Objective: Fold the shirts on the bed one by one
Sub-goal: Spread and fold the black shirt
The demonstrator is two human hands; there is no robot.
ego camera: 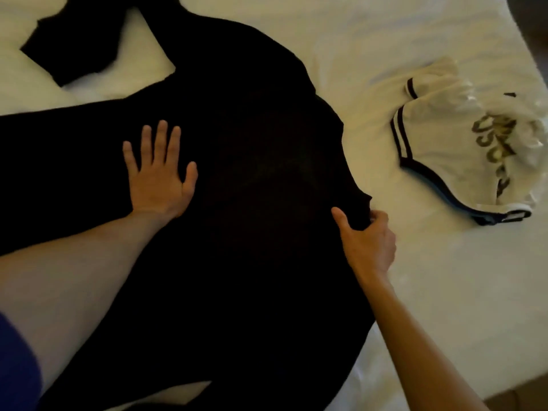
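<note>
Fingers (160, 137) of left hand (158, 176) spread flat on black shirt (252, 179); right hand (366, 235) pinches its right edge. White shirt (462, 143) lettering unreadable.

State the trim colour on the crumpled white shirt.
Dark navy or black stripes edge the crumpled white fabric shirt; seen in the head view.

We see a plain black shirt (243, 173) on a white bed (415, 292). The other shirt (462, 137) is white, with dark striped trim and gold lettering.
</note>
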